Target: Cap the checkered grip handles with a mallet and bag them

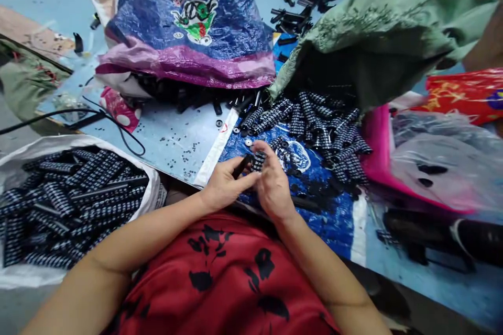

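My left hand is closed on the dark end of a short black-and-white checked tube, near the table's front edge. Against the tube's other end, my right hand has its fingers curled around it, partly hiding it. Just beyond my fingertips lies a small pale ring. A heap of similar checked tubes spreads over the blue printed sheet to the right of my hands. Small dark bits are scattered on the sheet beside my right hand.
At left, a white sack holds many checked tubes. A blue and purple printed bag and a green sack lie with their mouths toward me. Black clips are behind. A pink bin and a black tool are at right.
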Demonstrator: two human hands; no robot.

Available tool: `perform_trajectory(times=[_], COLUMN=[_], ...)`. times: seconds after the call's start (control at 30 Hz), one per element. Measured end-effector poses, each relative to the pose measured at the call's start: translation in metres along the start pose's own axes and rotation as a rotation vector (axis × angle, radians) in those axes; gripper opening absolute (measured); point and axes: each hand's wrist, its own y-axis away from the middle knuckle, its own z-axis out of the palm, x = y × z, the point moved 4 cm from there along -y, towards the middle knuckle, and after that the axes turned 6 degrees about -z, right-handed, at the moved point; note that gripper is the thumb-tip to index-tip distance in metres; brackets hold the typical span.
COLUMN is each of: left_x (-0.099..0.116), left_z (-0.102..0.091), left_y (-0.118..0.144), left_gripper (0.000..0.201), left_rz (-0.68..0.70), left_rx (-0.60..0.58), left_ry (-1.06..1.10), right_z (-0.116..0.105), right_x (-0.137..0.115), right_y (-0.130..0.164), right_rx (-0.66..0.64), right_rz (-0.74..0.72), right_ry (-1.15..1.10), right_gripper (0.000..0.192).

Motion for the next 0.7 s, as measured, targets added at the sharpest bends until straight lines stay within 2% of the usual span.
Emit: perform_trajectory(times=[0.07, 0.1, 0.2, 0.3, 0.4, 0.53, 0.7], left_x=[0.001, 0.001, 0.003, 0.002, 0.000, 0.000, -0.001], left_z=[-0.004, -0.006, -0.007, 0.000, 0.007, 0.011, 0.007], left_y=[0.002, 0.002, 0.002, 0.000, -0.001, 0.002, 0.001], left_gripper=[0.037, 0.038, 0.040, 0.052, 0.062, 0.050, 0.045], left_rz=[-0.058, -0.078, -0.095, -0.130, -0.119, -0.086, -0.283], left_rx=[-0.003, -0.007, -0.021, -0.038, 0.009, 0.046, -0.083], left_ry=[0.041, 0.048, 0.036, 0.083, 0.144, 0.196, 0.437], right_z=[-0.010, -0.014, -0.021, -0.023, -0.020, -0.016, -0.016], right_x=[-0.012, -0.017, -0.025, -0.028, -0.032, -0.035, -0.029], right_y=[0.005, 0.008, 0.012, 0.013, 0.018, 0.024, 0.027], right_rx=[-0.125, -0.179, -0.249, -0.179, -0.138, -0.108, -0.087], right_rz=[-0.276, -0.393, -0.607, -0.649, -0.693, -0.735, -0.736], right_ry=[0.292, 0.405, 0.577, 0.632, 0.632, 0.649, 0.732], right_gripper=[0.107, 0.115, 0.109, 0.108, 0.108, 0.101, 0.099])
